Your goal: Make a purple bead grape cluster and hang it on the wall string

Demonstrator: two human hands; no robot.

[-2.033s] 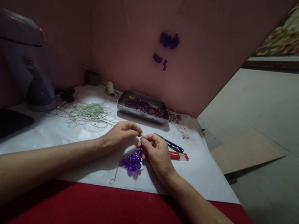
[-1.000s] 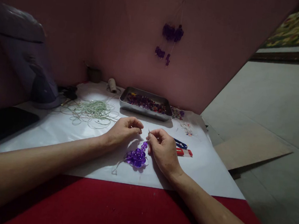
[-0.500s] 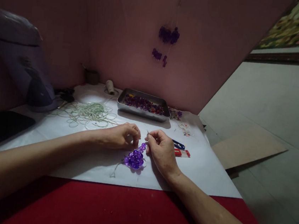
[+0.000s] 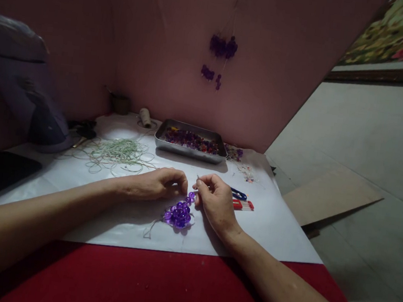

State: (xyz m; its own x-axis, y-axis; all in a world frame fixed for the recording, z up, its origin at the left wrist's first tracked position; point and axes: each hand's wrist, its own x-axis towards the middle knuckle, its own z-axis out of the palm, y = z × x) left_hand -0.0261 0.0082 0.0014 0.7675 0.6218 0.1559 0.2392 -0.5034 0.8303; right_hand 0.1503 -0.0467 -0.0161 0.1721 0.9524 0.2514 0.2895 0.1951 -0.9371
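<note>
Purple bead cluster (image 4: 179, 215), at 6 o'clock side of white sheet (image 4: 250, 238)

Right hand (image 4: 217, 203), cluster's 2 o'clock: thumb and forefinger pinching thin strand (image 4: 197, 177). Left hand (image 4: 158, 184), 11 o'clock: fingers curled, hold cannot be told. Metal tray (image 4: 187, 153): 12 o'clock.

Just below centre, a thin strand (image 4: 197, 177) is pinched by the right hand (image 4: 215, 205). Purple beads (image 4: 179, 214) are set lower, the left hand (image 4: 158, 183) curled nearby.
</note>
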